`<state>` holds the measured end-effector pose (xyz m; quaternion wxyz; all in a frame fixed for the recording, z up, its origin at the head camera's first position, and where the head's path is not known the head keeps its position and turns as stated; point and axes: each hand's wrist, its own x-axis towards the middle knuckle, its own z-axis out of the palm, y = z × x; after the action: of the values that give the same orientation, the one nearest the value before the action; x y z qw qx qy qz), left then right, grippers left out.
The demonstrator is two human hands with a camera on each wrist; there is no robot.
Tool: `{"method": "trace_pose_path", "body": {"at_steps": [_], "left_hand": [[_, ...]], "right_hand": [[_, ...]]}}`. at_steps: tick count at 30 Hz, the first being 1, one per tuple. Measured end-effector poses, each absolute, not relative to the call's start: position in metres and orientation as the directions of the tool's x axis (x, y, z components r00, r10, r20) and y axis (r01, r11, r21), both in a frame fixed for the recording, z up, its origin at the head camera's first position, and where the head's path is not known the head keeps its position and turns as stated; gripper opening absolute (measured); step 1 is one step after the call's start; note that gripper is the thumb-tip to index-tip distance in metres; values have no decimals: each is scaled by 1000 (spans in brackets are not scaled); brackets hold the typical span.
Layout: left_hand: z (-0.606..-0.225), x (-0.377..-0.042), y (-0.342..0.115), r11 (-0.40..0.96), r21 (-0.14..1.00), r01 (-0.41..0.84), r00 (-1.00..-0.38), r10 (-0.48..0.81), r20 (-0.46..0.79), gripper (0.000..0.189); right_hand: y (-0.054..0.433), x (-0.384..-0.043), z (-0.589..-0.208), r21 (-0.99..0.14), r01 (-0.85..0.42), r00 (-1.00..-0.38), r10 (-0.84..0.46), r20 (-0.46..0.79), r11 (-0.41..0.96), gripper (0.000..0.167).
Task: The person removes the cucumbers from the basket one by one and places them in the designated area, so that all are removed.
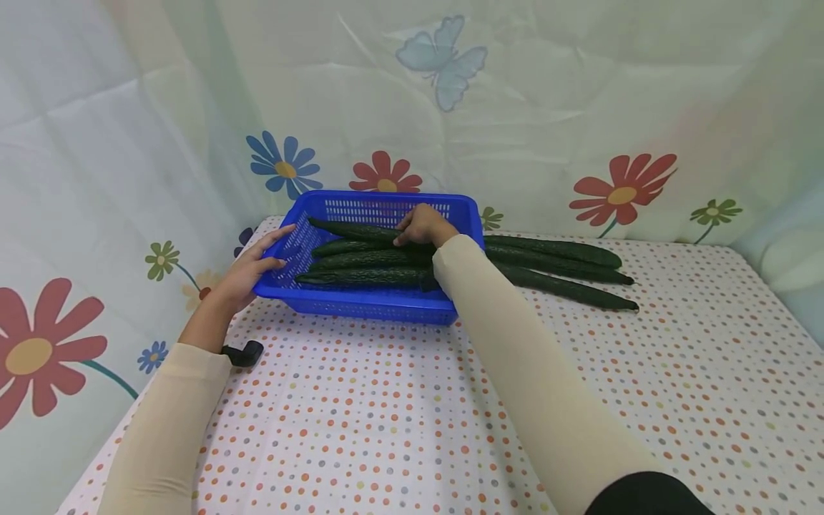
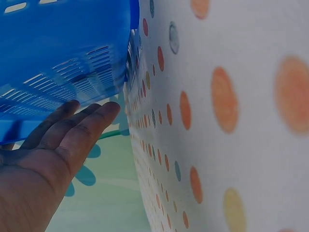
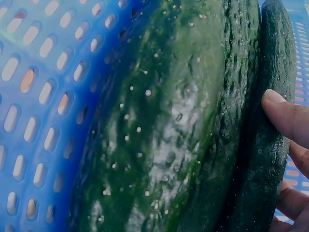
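A blue plastic basket (image 1: 360, 304) with slotted walls sits at the back of the table, with several long dark green cucumbers (image 1: 367, 277) lying side by side in it. Reaching inside, my right hand (image 1: 426, 225) pinches the rearmost cucumber (image 1: 354, 229) between thumb and fingers. The right wrist view shows the thumb (image 3: 280, 108) on this bumpy cucumber, with two thicker ones beside it. My left hand (image 1: 247, 275) is at the basket's left end, fingers extended along the rim. In the left wrist view the straight fingers (image 2: 79, 125) lie against the basket's outside.
Right of the basket, three more cucumbers (image 1: 560, 275) lie on the dotted tablecloth (image 1: 360, 415), their left ends hidden behind the basket and right forearm. A flowered curtain (image 1: 528, 86) hangs behind and to the left. A small black object (image 1: 244, 354) is by the left wrist.
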<state>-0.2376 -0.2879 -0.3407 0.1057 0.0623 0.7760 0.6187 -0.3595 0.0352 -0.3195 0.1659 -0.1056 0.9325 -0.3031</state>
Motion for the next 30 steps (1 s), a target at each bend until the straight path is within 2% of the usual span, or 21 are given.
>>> {"method": "trace_pose_path", "body": {"at_steps": [30], "left_hand": [[-341, -234, -287, 222, 974, -42, -969, 227, -94, 65]], "right_hand": [[35, -353, -317, -593, -196, -918, -359, -170, 781, 40]]}}
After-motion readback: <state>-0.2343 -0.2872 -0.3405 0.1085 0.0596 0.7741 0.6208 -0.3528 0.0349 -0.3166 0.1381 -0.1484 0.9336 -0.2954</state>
